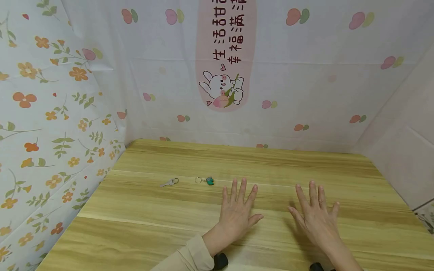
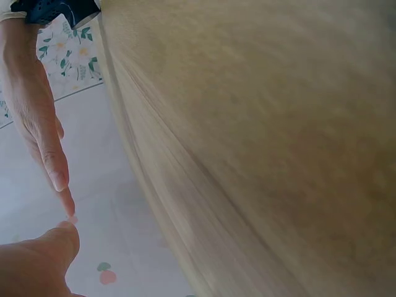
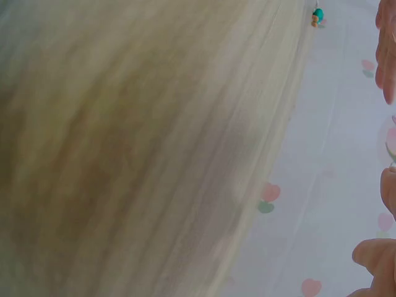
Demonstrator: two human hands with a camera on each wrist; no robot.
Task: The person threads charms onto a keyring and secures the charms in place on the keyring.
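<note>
Both hands are spread palm down over the wooden table, fingers straight and apart, holding nothing. My left hand (image 1: pixel 235 216) is near the middle, its fingertips just right of a small keychain with a green charm (image 1: pixel 210 181) and a metal ring. Left of that keychain lies a silver key (image 1: pixel 169 183) on its own ring. Farther right is my right hand (image 1: pixel 318 222), with a shadow on the wood beside it. The left wrist view catches the right hand (image 2: pixel 40 117) side-on. At the far edge in the right wrist view, the green charm (image 3: pixel 318 15) appears small.
The wood-grain table (image 1: pixel 135 210) meets a white cloth backdrop (image 1: pixel 162 75) with fruit prints and a rabbit drawing. A floral cloth (image 1: pixel 61 113) hangs along the left side, and a pale cloth (image 1: pixel 403 131) along the right. Black wrist devices (image 1: pixel 221 261) show below the hands.
</note>
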